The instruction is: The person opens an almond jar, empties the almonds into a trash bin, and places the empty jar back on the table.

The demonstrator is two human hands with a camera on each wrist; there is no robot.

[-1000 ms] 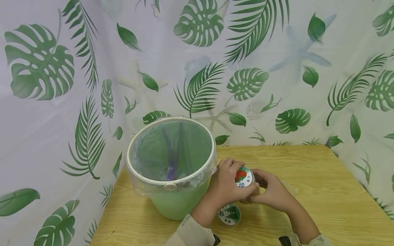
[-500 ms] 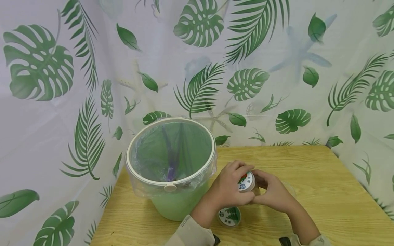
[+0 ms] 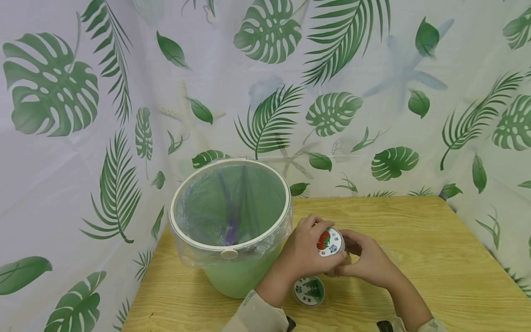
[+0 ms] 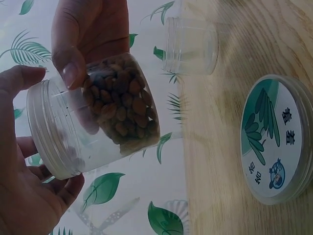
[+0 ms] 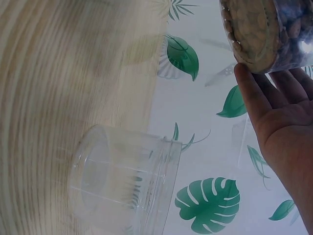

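Observation:
A clear jar of almonds (image 4: 120,100) is held tilted between both hands above the table. My left hand (image 3: 309,249) grips its round screw lid (image 3: 332,242), white with a red fruit picture, fingers curled about the rim. My right hand (image 3: 369,260) holds the jar's body from the other side, its thumb along the wall in the left wrist view. The lid sits on the jar's mouth. Below the hands, on the table, lies another round lid (image 4: 274,142) with a green and white label.
A green bucket (image 3: 240,272) lined with a thin clear bag stands left of the hands. An open clear jar (image 5: 124,181) stands on the wooden table (image 3: 452,258) beyond my right hand. Leaf-patterned sheeting (image 3: 269,115) rises behind and at the left.
My left hand has twisted over the lid and back, with its fingers shifting on the rim. The lid's printed picture has turned counterclockwise. My right hand keeps nearly the same place.

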